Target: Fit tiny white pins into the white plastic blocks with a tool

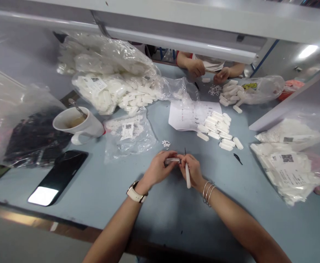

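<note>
My left hand (157,171) is closed around a small white plastic cylinder (172,160), held over the blue table (160,215). My right hand (194,170) touches the same part and grips a white-handled pick tool (187,177) whose dark tip points up. A watch sits on my left wrist, bracelets on my right. A small heap of tiny white pieces (166,143) lies just beyond my hands. A pile of white cylinders (218,129) rests on a printed sheet (184,113) ahead to the right.
A mug with a spoon (76,124) and a black phone (58,177) sit at left. Bags of white parts (113,87) lie at the back left and at the right (288,171). Across the table, another person's hands (209,71) work beside a bag (255,89).
</note>
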The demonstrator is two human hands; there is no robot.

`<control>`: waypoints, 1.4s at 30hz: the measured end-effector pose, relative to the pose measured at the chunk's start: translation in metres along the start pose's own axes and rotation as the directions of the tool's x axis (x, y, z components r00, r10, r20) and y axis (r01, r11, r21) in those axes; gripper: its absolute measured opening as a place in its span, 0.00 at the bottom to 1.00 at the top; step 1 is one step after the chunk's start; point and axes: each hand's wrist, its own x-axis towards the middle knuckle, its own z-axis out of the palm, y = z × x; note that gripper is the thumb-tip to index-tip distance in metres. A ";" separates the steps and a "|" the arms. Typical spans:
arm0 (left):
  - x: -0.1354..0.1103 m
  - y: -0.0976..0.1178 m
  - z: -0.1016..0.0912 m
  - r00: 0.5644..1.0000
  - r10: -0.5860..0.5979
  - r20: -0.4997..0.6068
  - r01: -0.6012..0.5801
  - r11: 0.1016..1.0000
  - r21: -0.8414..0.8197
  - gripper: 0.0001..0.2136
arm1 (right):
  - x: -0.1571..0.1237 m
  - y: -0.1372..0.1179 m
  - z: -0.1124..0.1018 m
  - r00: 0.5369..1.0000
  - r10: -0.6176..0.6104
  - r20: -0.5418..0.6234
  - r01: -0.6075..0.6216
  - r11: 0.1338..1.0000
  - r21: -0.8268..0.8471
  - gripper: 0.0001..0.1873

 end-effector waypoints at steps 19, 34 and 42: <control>0.011 -0.038 -0.004 0.951 0.217 -0.220 -0.096 0.884 0.458 0.09 | 0.002 -0.006 0.000 0.990 0.138 0.039 -0.138 0.990 0.008 0.14; 0.009 -0.025 -0.013 0.971 0.080 -0.227 -0.041 0.984 0.171 0.07 | 0.001 -0.003 0.002 0.992 0.129 0.015 -0.129 0.992 -0.003 0.13; 0.001 0.000 -0.009 0.955 0.280 -0.098 -0.262 0.951 0.165 0.08 | 0.001 0.000 0.002 0.987 0.162 0.014 -0.162 0.987 0.010 0.12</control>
